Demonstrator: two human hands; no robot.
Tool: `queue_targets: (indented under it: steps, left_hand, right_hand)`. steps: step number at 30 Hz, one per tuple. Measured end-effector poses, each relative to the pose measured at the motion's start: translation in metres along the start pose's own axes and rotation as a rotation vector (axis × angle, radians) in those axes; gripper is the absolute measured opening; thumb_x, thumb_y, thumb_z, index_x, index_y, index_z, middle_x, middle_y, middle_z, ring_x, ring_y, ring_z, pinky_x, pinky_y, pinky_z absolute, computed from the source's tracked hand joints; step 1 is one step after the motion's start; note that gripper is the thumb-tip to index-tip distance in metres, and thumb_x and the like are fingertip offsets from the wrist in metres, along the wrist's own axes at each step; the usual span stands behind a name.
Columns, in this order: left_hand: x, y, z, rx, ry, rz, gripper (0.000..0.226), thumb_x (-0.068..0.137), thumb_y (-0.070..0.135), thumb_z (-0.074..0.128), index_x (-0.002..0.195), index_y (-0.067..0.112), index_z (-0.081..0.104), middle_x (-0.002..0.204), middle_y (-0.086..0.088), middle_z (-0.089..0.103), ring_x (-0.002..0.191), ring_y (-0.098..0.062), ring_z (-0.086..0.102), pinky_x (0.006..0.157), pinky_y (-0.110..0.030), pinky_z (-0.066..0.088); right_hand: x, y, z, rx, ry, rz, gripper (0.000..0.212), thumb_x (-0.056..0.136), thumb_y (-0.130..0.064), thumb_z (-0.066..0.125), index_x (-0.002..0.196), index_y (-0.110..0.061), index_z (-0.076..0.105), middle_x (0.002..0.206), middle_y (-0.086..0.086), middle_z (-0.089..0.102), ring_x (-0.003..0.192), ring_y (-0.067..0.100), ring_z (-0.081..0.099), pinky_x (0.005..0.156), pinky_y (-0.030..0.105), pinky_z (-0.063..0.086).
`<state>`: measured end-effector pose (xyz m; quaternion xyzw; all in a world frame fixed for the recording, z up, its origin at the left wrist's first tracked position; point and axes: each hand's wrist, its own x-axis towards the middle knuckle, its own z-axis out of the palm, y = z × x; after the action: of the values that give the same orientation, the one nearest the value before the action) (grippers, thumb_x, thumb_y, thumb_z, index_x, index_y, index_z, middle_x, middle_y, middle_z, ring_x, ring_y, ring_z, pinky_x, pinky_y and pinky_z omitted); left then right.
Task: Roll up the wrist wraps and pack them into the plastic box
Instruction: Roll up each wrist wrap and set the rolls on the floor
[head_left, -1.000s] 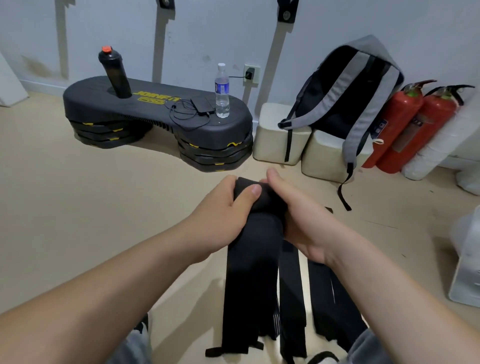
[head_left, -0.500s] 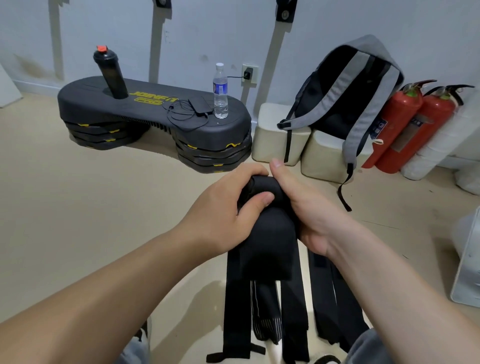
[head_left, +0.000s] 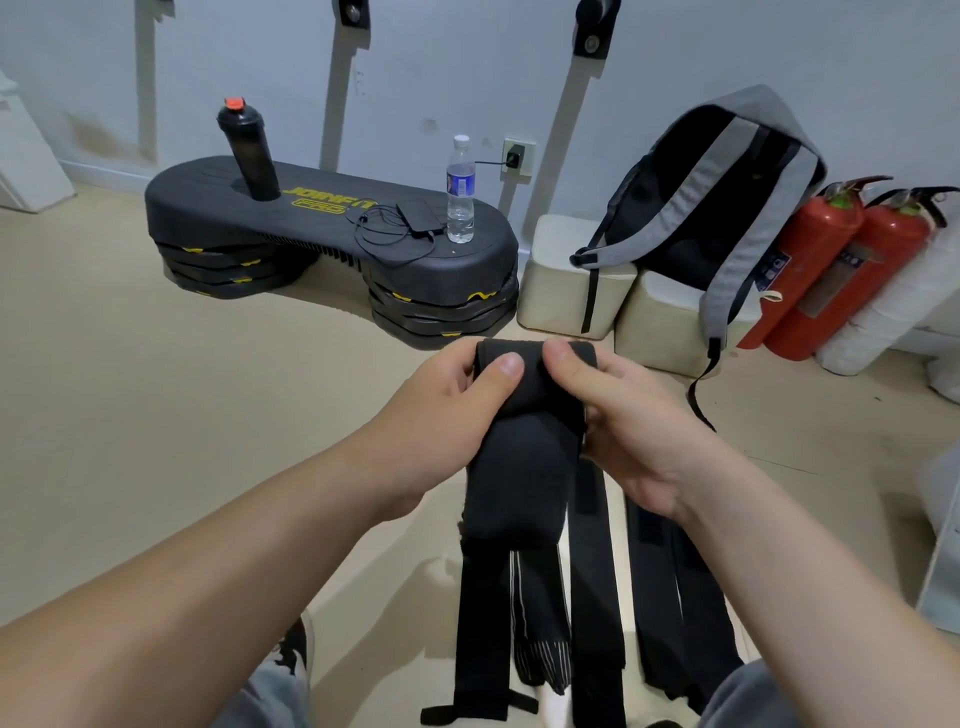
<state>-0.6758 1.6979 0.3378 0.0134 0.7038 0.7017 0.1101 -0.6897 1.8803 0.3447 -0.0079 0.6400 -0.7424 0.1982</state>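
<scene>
both hands (head_left: 447, 415) pinch rolled wrist wrap (head_left: 524, 415)

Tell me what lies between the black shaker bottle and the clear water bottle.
Head view: a flat black device with a looped cable lies on the platform, nearer the water bottle.

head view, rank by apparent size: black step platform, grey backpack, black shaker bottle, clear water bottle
1. black step platform and grey backpack: too close to rank; the platform is wider, the backpack taller.
2. black shaker bottle
3. clear water bottle, similar height but slimmer.
</scene>
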Motion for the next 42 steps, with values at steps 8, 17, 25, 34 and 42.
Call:
queue_targets:
  steps: [8,17,25,34,42]
  left_hand:
    - [-0.003,0.006,-0.013,0.032,-0.042,0.042,0.027,0.111,0.024,0.054,0.136,0.029,0.061,0.128,0.001,0.073,0.120,-0.016,0.070,0.098,-0.038,0.060]
    - [-0.004,0.011,-0.008,-0.068,-0.050,-0.271,0.055,0.106,0.066,0.039,0.130,0.027,0.070,0.119,0.003,0.080,0.111,-0.017,0.077,0.101,-0.046,0.060]
    - [-0.002,0.001,0.005,-0.095,0.188,-0.120,0.044,0.100,0.060,0.062,0.118,0.021,0.067,0.116,0.001,0.078,0.107,-0.015,0.076,0.099,-0.045,0.061]
    - [-0.004,-0.003,0.021,-0.157,0.293,-0.149,0.036,0.100,0.066,0.055,0.115,0.034,0.060,0.117,0.007,0.072,0.108,-0.012,0.072,0.095,-0.042,0.061]
    - [-0.007,-0.006,0.020,-0.243,0.168,-0.216,0.051,0.101,0.070,0.048,0.129,0.028,0.057,0.126,0.002,0.073,0.114,-0.014,0.073,0.097,-0.040,0.058]
  right_hand:
    - [0.000,-0.001,0.005,0.065,-0.041,-0.028,0.045,0.099,-0.037,0.061,0.129,-0.004,0.070,0.123,0.020,0.075,0.115,0.030,0.073,0.100,0.041,0.060]
    - [0.002,0.015,0.005,-0.265,-0.010,-0.255,0.035,0.099,0.004,0.065,0.130,-0.012,0.064,0.119,0.005,0.072,0.109,0.009,0.067,0.097,0.028,0.056]
    - [0.007,0.017,0.015,-0.119,0.068,-0.063,0.047,0.098,-0.051,0.068,0.140,-0.031,0.060,0.134,-0.002,0.071,0.124,0.014,0.069,0.109,0.043,0.053]
    - [0.006,0.024,0.031,-0.102,0.118,-0.035,0.038,0.104,-0.057,0.052,0.134,-0.034,0.057,0.127,-0.012,0.073,0.116,0.004,0.070,0.103,0.035,0.055]
    - [0.001,0.019,0.025,-0.224,0.148,-0.074,0.038,0.102,-0.062,0.050,0.126,-0.033,0.056,0.119,-0.015,0.071,0.102,-0.009,0.068,0.077,0.013,0.054]
